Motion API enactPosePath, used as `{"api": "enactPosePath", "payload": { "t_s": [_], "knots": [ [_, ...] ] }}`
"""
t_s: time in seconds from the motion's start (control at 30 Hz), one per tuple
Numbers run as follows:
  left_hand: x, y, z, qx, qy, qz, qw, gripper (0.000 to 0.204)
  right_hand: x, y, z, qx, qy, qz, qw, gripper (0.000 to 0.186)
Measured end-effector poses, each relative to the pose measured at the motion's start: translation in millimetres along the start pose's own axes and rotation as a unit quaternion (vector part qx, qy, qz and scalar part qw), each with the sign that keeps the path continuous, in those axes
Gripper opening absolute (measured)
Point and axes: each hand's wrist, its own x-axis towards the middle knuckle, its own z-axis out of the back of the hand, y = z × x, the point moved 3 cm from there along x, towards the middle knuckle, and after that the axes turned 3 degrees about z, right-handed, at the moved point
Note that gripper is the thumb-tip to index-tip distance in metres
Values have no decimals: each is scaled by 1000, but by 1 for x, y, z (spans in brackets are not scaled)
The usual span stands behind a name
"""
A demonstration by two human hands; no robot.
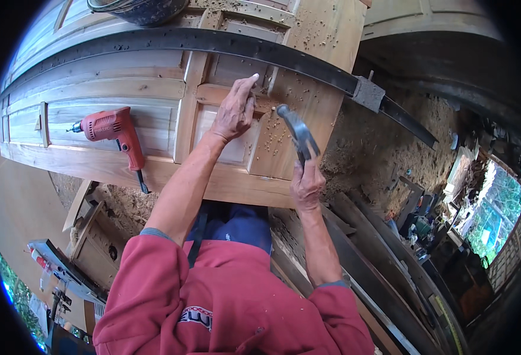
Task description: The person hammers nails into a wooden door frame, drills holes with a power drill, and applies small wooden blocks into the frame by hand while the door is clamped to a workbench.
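Observation:
My right hand (308,188) grips the handle of a claw hammer (298,131), its fingers wrapped round it. The metal head hangs over the right side of a wooden panelled door (254,186), its striking face near the joint of a rail. My left hand (234,111) is over the panels left of the hammer, fingers stretched toward the far side, with nothing visible in them. Beyond both hands, a long dark metal bar (225,42) crosses the door, with a grey block (369,93) near its right end. Wood chips (279,141) are scattered around the hammer.
A red power drill (109,127) with a bit lies on the door at left, its cord trailing over the near edge. A dark bucket (145,10) stands at the far side. Long boards (361,254) lean at lower right. Sawdust covers the ground (379,142) on the right.

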Motion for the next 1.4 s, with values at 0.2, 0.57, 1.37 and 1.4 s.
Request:
{"api": "enactPosePath", "payload": {
  "t_s": [0.2,0.57,1.37,1.4],
  "knots": [
    [6,-6,2,-110,0,110,988,55,5,1,-3,22,-51,31,998,45],
    [136,-94,270,40,-303,-3,952,31,20,-11,7,79,138,-81,984,45],
    [279,93,275,489,408,211,742,27,105,31,49,-8,351,-276,895,30],
    [277,103,272,472,410,192,756,29,104,37,43,-6,348,-282,894,30]
  ]
}}
